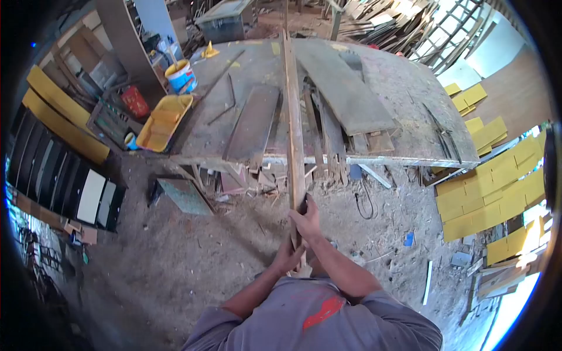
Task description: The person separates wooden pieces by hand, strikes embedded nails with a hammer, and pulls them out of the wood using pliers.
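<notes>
A long, narrow wooden plank [294, 134] runs from close to my body out across the worktable, its far end rising past the table's back edge. My right hand [307, 222] is closed around it just short of the table's front edge, thumb across the top. A small dark patch shows beside those fingers; I cannot tell what it is. Nearer my body, my left hand [287, 256] grips the plank's near end from the left side, its fingers partly hidden.
The worktable [404, 96] bears a wide grey board [345, 93], a brown board [253, 123] and thin strips. At its left stand a yellow paint tray [165, 124] and a paint bucket [181, 78]. Yellow panels [492, 190] lie at right; scraps litter the dirt floor [193, 269].
</notes>
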{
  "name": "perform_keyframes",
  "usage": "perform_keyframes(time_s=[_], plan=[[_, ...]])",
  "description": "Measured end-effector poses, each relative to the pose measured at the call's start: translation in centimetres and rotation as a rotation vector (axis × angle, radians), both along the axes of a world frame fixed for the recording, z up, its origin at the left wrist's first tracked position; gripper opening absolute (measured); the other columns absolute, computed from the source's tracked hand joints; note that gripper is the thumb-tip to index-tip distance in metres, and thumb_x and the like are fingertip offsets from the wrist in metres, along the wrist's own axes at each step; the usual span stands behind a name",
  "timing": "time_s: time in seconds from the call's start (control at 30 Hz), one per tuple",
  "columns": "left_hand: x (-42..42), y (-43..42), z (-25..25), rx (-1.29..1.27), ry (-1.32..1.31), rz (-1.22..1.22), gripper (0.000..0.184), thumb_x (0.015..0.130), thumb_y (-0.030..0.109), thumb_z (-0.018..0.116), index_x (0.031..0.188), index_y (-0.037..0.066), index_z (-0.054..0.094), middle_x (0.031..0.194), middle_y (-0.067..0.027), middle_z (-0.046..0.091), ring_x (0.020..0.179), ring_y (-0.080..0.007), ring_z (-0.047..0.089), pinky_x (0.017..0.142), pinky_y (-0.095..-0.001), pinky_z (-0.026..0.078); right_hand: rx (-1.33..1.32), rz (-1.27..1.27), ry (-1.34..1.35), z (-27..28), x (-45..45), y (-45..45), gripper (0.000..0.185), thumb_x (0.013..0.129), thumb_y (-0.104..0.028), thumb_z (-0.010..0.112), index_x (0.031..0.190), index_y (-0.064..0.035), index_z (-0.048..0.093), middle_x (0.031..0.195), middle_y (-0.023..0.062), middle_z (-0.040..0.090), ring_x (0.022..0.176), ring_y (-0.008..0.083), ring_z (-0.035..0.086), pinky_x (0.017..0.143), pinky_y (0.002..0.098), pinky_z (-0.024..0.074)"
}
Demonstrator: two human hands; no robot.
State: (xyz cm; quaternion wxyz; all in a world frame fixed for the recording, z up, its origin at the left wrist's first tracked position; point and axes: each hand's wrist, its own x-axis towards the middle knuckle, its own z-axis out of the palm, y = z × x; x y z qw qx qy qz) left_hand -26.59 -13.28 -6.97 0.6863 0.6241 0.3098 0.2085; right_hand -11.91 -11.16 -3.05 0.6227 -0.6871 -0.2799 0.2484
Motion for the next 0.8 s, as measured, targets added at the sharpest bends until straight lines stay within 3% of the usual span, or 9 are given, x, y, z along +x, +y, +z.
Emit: perform_keyframes(time_s=[0.1,0.13,0.23,0.37,0.47,0.57,0.6,0.7,0.8], plan=[[-0.5,1.6,0.9,0.329,-0.048,-0.180,0.072,0.097,0.033,0.075,0.152,0.000,0.042,0.137,-0.0209,0.059,0.127,-0.0361,0.057,0.110,-0.0436,0.046,0.308,0.343,0.692,0.3,3.6,-1.1,0.060,0.083,-0.031,0.072,0.134,-0.0031,0.056,0.088,0.0087,0.062,0.066,0.0211,0.061,0.061,0.0335,0.0531],[-0.9,2.2,1.0,0.329,0.004,-0.246,0.077,0.096,0.033,0.076,0.156,0.001,0.040,0.139,-0.0220,0.059,0.129,-0.0335,0.057,0.112,-0.0437,0.045,0.477,0.588,0.898,1.1,4.6,-1.1,0.059,0.092,-0.043,0.067,0.137,-0.0082,0.055,0.081,0.0043,0.054,0.058,0.0145,0.052,0.053,0.0281,0.0438],[-1.2,3.4,2.6,0.028,0.034,-0.311,0.073,0.096,0.033,0.078,0.153,0.002,0.044,0.139,-0.0211,0.060,0.128,-0.0293,0.060,0.108,-0.0436,0.048,0.629,0.826,1.162,7.2,6.2,-2.7,0.065,0.097,-0.060,0.059,0.139,-0.0097,0.054,0.079,0.0026,0.051,0.054,0.0135,0.049,0.051,0.0291,0.0419],[-1.7,5.5,-1.4,-0.008,0.135,-0.246,0.065,0.096,0.033,0.078,0.147,0.002,0.052,0.135,-0.0183,0.064,0.122,-0.0258,0.064,0.099,-0.0416,0.054,0.568,0.800,1.065,7.6,8.0,-3.5,0.071,0.096,-0.071,0.055,0.135,-0.0122,0.057,0.076,0.0024,0.048,0.051,0.0116,0.045,0.049,0.0279,0.0394],[-2.0,7.2,-3.5,-0.039,0.209,-0.169,0.059,0.096,0.032,0.078,0.142,0.001,0.058,0.129,-0.0174,0.067,0.114,-0.0251,0.068,0.094,-0.0392,0.056,0.619,0.800,1.094,6.4,9.7,-3.2,0.066,0.100,-0.065,0.052,0.138,-0.0114,0.055,0.080,0.0017,0.052,0.052,0.0126,0.047,0.050,0.0281,0.0408],[-1.2,10.3,-7.6,0.001,0.276,-0.092,0.053,0.096,0.031,0.077,0.137,0.001,0.062,0.122,-0.0165,0.072,0.108,-0.0233,0.070,0.092,-0.0371,0.057,0.345,0.452,0.860,7.5,12.7,-2.1,0.057,0.101,-0.053,0.056,0.137,-0.0098,0.057,0.081,0.0014,0.056,0.055,0.0133,0.051,0.051,0.0285,0.0430],[-0.8,11.4,-8.4,0.044,0.306,-0.072,0.052,0.096,0.030,0.077,0.136,0.000,0.063,0.120,-0.0159,0.073,0.106,-0.0227,0.071,0.092,-0.0364,0.057,0.211,0.275,0.692,5.7,15.1,-0.8,0.049,0.096,-0.036,0.067,0.136,-0.0079,0.061,0.089,0.0044,0.065,0.064,0.0177,0.062,0.058,0.0319,0.0518],[0.0,13.8,-8.6,0.093,0.340,0.024,0.047,0.096,0.029,0.077,0.131,0.000,0.066,0.115,-0.0140,0.075,0.104,-0.0211,0.072,0.091,-0.0358,0.056,0.125,0.015,-0.025,8.1,19.6,4.4,0.061,0.087,-0.039,0.077,0.128,0.0036,0.063,0.097,0.0156,0.072,0.078,0.0262,0.071,0.073,0.0368,0.0581],[2.8,17.2,-8.0,0.122,0.381,0.156,0.042,0.096,0.027,0.076,0.126,0.000,0.068,0.111,-0.0125,0.075,0.104,-0.0197,0.072,0.090,-0.0348,0.056,-0.254,-0.075,-0.319,10.2,26.5,9.0,0.065,0.080,-0.030,0.084,0.129,0.0072,0.063,0.109,0.0242,0.074,0.097,0.0366,0.074,0.088,0.0437,0.0568]])
